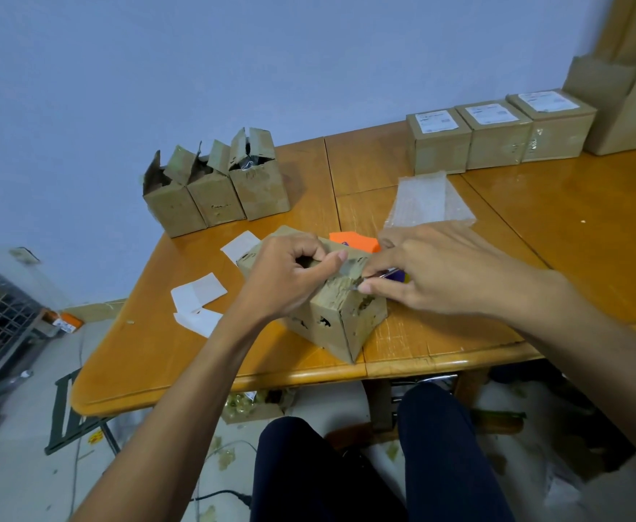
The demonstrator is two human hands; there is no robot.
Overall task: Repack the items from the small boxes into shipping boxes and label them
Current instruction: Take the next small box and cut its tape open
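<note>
Cardboard box point(331, 318), worn and scuffed with small tears in its sides, sat near the front edge of the wooden table point(572, 239), one corner turned toward the person. The left hand point(290, 273) rested on its top with fingers curled, thumb and forefinger pinching at the upper edge. The right hand point(421, 273) came in from the other side and pinched a thin tool point(382, 276) with a purple body between thumb and fingers, its tip touching the taped top of the box. Whether the tip had cut into the tape could not be told.

Just behind the box lay an orange item point(354, 241), partly hidden. Beyond that, a sheet of bubble wrap point(425, 199) lay flat on the table. White paper slips point(197, 293) were scattered to the left of the box. At the far left corner stood three small open boxes point(214, 197) in a row, touching, flaps up. Along the far right side stood three sealed boxes point(497, 137), side by side, each with a white label on top, and next to them a taller open carton point(617, 107). The person's knees in dark trousers showed below the table edge
</note>
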